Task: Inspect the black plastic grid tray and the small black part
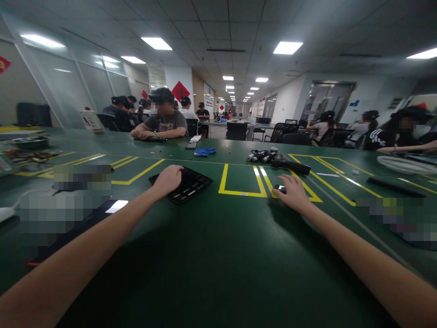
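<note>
- The tray (195, 184) lies on the green table (218, 255) between yellow tape (232, 193) outlines: black, flat, rectangular, divided into compartments, pale patches showing in some.
- My left hand (169, 181) curls over its left part; whether it pinches, I cannot tell.
- My right hand (292, 192) pinches a small, dark, glossy piece (280, 187).

Bare forearms (362, 257) extended forward, well apart; left hand (168, 180) curled; right hand (292, 193) pinching.
</note>
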Demonstrator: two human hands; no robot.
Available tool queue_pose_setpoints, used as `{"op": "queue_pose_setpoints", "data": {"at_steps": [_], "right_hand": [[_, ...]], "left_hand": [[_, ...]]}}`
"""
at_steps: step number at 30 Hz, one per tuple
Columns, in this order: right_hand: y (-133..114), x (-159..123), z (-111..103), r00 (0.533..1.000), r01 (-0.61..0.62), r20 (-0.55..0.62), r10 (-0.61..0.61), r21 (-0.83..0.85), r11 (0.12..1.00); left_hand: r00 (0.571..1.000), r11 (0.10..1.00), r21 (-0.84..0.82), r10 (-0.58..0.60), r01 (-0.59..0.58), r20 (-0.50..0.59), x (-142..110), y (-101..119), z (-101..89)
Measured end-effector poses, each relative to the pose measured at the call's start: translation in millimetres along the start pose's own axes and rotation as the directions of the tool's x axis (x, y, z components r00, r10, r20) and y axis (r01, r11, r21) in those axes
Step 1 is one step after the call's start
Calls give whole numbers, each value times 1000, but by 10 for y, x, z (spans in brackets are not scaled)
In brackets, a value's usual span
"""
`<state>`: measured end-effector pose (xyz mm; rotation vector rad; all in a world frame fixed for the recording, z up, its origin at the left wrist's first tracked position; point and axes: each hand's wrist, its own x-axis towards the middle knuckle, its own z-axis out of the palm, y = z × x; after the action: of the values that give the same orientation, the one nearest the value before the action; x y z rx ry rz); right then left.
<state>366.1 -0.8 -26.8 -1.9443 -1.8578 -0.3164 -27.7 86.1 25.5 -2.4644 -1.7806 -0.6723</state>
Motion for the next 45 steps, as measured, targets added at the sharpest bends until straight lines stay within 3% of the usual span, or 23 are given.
{"op": "queue_pose_setpoints", "data": {"at_steps": [3,6,8,11,13,15,17,20,22,24,26,29,31,35,37,39,40,42,44,45], "right_hand": [[-437,-141,-89,987,150,43,-156,118,982],[-845,-373,-144,927,264,206,-313,234,936],[-1016,-511,-159,857,316,321,-404,291,903],[-1076,-577,-161,783,359,401,-475,332,872],[-986,-510,-155,814,370,349,-465,306,877],[-801,-389,-140,886,356,232,-402,217,909],[-545,-267,-112,952,284,96,-290,71,956],[-138,-158,-39,993,115,-13,-118,-137,984],[68,-133,20,999,40,42,-33,-187,982],[183,-125,71,990,9,142,14,-157,988],[217,-123,98,980,-4,199,26,-108,994],[187,-124,88,981,-19,191,35,-84,996],[161,-129,65,981,-24,189,37,-74,997],[157,-133,51,982,-24,183,38,-75,997],[170,-131,67,984,-13,175,29,-90,996],[181,-128,84,985,1,169,16,-102,995],[184,-128,90,986,6,168,12,-105,994],[186,-128,94,985,6,170,11,-102,995],[181,-132,87,985,1,170,16,-100,995],[178,-135,81,985,-1,169,18,-99,995]], "left_hand": [[984,979,-104,176,-173,18,-209,440,176],[903,891,-234,418,-388,94,-442,755,414],[855,860,-258,489,-440,173,-518,824,536],[834,859,-204,507,-469,218,-531,795,597],[838,848,-171,526,-502,147,-572,779,549],[821,820,-174,564,-545,89,-708,813,443],[760,764,-223,638,-605,123,-929,891,306],[624,668,-311,744,-676,241,-1270,1015,122],[609,660,-329,751,-675,256,-1391,1062,67],[673,706,-311,705,-636,225,-1387,1064,79],[762,778,-251,623,-576,179,-1275,1026,138],[889,896,-36,444,-443,116,-1007,918,246],[941,938,107,318,-330,115,-844,836,305],[944,946,147,256,-289,211,-692,713,379],[946,962,46,256,-270,200,-661,672,374],[973,974,-188,158,-126,168,-599,614,316],[985,936,-351,64,-2,163,-549,569,267],[964,715,-648,-171,263,202,-416,432,142],[904,484,-782,-361,393,230,-271,244,15],[881,468,-781,-422,412,212,-207,140,-36]]}}
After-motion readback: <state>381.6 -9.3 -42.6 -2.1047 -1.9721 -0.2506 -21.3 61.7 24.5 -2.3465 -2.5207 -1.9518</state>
